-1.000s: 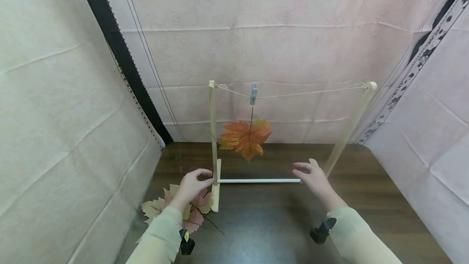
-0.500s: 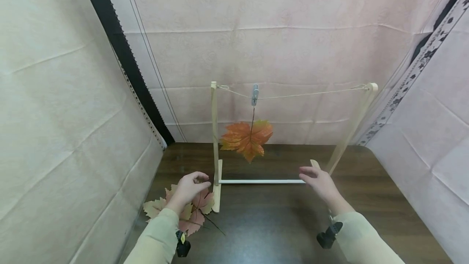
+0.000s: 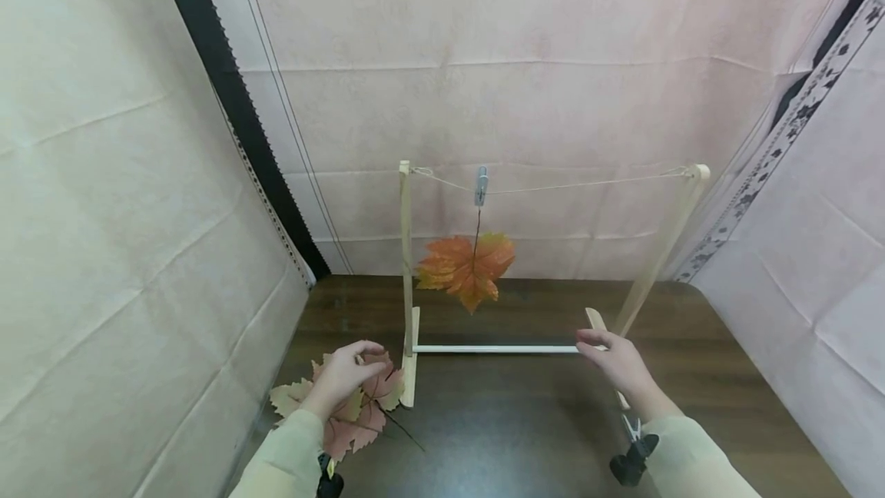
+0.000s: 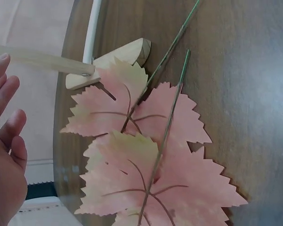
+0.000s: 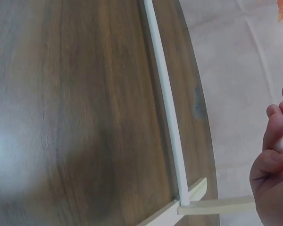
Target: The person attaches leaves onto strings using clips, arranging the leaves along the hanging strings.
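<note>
While the left hand hovers, pink leaves lie beneath it.

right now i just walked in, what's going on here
A person sits or stands at a table with both hands apparently empty. The left hand is near some pink leaves lying there; the right hand is near one post of a wooden frame. An orange leaf hangs from the frame's string, held by a peg.
</note>
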Demonstrator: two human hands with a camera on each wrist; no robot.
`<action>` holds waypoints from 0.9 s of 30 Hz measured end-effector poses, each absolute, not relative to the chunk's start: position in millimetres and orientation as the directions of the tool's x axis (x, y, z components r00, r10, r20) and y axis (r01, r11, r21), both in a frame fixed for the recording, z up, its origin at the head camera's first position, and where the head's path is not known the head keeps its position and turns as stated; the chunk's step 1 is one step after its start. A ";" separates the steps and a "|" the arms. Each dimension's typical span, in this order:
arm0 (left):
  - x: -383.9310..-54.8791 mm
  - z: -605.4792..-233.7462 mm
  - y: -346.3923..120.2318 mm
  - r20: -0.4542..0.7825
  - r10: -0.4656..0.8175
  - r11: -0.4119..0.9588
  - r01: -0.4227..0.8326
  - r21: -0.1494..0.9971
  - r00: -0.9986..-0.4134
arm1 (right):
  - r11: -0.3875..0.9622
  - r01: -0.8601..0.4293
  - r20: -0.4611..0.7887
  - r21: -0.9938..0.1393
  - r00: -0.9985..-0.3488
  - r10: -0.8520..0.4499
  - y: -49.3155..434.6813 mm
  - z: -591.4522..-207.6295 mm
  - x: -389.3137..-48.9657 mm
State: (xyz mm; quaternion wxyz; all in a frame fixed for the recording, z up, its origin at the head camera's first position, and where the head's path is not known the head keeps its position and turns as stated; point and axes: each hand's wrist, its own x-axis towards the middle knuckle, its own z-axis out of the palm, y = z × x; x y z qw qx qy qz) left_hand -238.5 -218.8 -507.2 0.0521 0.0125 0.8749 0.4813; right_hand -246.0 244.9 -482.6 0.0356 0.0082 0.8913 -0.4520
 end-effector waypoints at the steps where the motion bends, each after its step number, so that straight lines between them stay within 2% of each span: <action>1: -237.8 -507.7 -219.8 -0.083 0.071 0.537 -0.032 0.843 -0.994 | 0.594 0.048 -0.071 -0.803 -0.997 -0.016 245.9 -483.5 -245.4; 15: -234.8 -522.0 -230.1 -0.129 0.128 0.560 -0.036 0.828 -0.983 | 0.577 0.084 -0.096 -0.813 -0.995 0.010 255.2 -495.1 -237.0; 22: -228.4 -534.5 -234.8 -0.077 0.167 0.622 0.044 0.782 -0.983 | 0.590 0.104 -0.107 -0.800 -0.994 0.031 258.6 -494.3 -232.5; 27: -222.0 -540.8 -236.5 -0.074 0.151 0.676 0.048 0.735 -0.986 | 0.591 0.115 -0.121 -0.798 -0.992 0.030 260.8 -495.2 -230.8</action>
